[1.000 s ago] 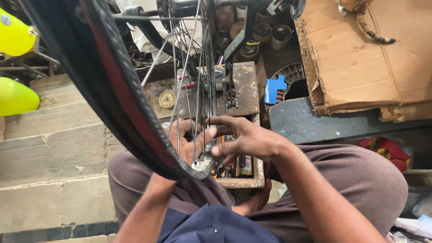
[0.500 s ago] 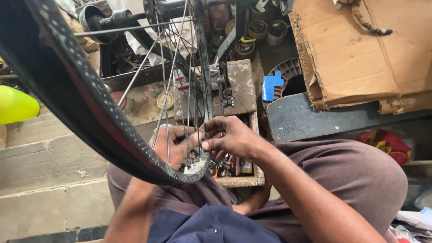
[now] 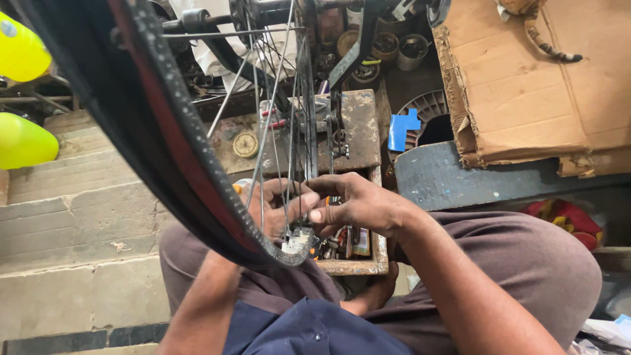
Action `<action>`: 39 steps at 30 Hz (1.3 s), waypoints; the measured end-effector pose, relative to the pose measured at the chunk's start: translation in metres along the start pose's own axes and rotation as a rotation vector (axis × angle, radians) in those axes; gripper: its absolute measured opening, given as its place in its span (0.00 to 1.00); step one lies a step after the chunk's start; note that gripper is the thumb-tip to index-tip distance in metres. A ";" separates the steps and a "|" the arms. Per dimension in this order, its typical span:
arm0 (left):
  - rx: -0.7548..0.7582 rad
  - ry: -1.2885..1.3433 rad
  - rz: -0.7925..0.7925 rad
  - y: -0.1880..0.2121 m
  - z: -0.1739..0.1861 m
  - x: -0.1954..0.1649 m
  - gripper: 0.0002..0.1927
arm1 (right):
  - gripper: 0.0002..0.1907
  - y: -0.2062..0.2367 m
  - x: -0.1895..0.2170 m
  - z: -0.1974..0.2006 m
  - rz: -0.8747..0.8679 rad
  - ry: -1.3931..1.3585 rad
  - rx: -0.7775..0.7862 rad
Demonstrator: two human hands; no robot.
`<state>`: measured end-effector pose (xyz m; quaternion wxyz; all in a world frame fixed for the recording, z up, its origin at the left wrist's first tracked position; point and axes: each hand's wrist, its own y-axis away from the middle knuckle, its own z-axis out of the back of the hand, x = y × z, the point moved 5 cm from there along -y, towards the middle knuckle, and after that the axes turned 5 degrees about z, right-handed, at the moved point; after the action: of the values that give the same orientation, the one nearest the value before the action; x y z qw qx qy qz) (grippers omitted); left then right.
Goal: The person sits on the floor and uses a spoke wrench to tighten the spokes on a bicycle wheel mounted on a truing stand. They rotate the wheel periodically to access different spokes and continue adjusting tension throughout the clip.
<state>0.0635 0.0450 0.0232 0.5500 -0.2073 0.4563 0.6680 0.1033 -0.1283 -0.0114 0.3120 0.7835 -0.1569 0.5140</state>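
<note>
A bicycle wheel with a black tyre [image 3: 164, 131] and thin steel spokes [image 3: 263, 131] stands upright in front of me, its lowest part over my lap. My left hand [image 3: 273, 210] reaches behind the spokes near the rim [image 3: 296, 242], fingers curled around a spoke. My right hand [image 3: 358, 205] comes from the right, fingers pinched on the spokes just above the rim. Whether a small tool sits between the fingers is hidden.
A wooden tool box [image 3: 358, 263] with small parts lies under the wheel. A torn cardboard sheet [image 3: 526, 85] is at the upper right, metal cups [image 3: 401, 49] behind it, yellow-green rounded objects [image 3: 23, 138] at the left, stone steps [image 3: 72, 217] beside my left knee.
The view has shifted slightly and the wheel rim has swung a little. Both hands stay at the same place on the spokes near the rim.
</note>
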 end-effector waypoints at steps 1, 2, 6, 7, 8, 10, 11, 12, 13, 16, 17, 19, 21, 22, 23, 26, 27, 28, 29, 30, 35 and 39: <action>0.041 -0.035 -0.032 0.001 0.001 0.001 0.19 | 0.36 0.000 0.000 0.000 0.002 -0.011 0.005; 0.083 -0.072 -0.065 0.002 0.003 0.001 0.20 | 0.35 0.000 0.000 0.000 0.006 -0.022 0.009; 0.355 0.684 0.129 0.009 -0.003 0.011 0.19 | 0.31 -0.004 0.001 -0.005 0.003 -0.007 0.017; 0.403 0.745 0.125 0.011 -0.005 0.010 0.20 | 0.31 -0.006 0.001 -0.006 -0.010 -0.018 -0.021; 0.450 0.806 0.118 0.012 -0.007 0.009 0.21 | 0.31 -0.008 0.001 -0.008 -0.023 -0.026 -0.057; 0.301 0.579 0.044 0.005 -0.005 0.008 0.20 | 0.27 -0.012 -0.001 -0.013 -0.027 0.032 -0.155; 0.231 0.466 0.007 0.001 -0.005 0.006 0.20 | 0.26 -0.012 -0.002 -0.013 -0.032 0.061 -0.208; 0.119 0.257 0.055 0.000 -0.003 0.010 0.22 | 0.26 -0.012 -0.003 -0.014 -0.045 0.070 -0.202; 0.005 0.046 0.099 -0.002 -0.001 0.012 0.23 | 0.27 -0.012 -0.005 -0.014 -0.055 0.079 -0.195; -0.156 -0.190 0.083 -0.003 0.001 0.009 0.25 | 0.33 -0.008 0.001 -0.006 0.097 0.124 -0.030; -0.178 -0.201 0.061 -0.001 0.002 0.008 0.26 | 0.37 -0.006 0.004 -0.005 0.171 0.138 0.055; -0.199 -0.227 0.040 0.003 0.002 0.008 0.23 | 0.36 -0.006 0.002 0.001 0.167 0.197 0.038; -0.180 -0.078 0.017 0.007 0.002 0.010 0.19 | 0.35 -0.009 -0.003 0.001 0.121 0.177 0.000; -0.148 0.082 0.010 0.008 0.002 0.011 0.17 | 0.33 -0.012 -0.007 -0.001 0.076 0.123 -0.029; -0.116 0.241 0.002 0.009 0.002 0.011 0.16 | 0.32 -0.014 -0.010 -0.005 0.031 0.069 -0.058; -0.058 0.161 0.033 0.012 0.005 0.013 0.20 | 0.27 -0.019 -0.014 -0.008 -0.022 0.052 -0.164; -0.047 0.252 0.062 0.012 0.006 0.013 0.20 | 0.27 -0.019 -0.014 -0.009 -0.021 0.023 -0.155; -0.039 0.342 0.089 0.013 0.007 0.014 0.20 | 0.26 -0.019 -0.013 -0.008 -0.018 -0.004 -0.145; -0.031 0.434 0.118 0.013 0.006 0.014 0.20 | 0.26 -0.018 -0.013 -0.006 -0.017 -0.030 -0.134; -0.107 0.291 0.145 0.014 0.010 0.014 0.20 | 0.25 -0.017 -0.012 -0.001 -0.010 0.002 -0.171; -0.302 0.009 0.258 0.009 0.013 0.019 0.20 | 0.23 -0.016 -0.018 0.005 0.028 0.122 -0.212; -0.277 0.057 -0.062 -0.009 0.001 0.019 0.18 | 0.26 -0.022 -0.026 -0.003 0.084 0.222 -0.215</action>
<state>0.0662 0.0561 0.0058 0.5234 -0.3144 0.3683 0.7011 0.1028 -0.1122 -0.0411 0.3877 0.6766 -0.2083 0.5903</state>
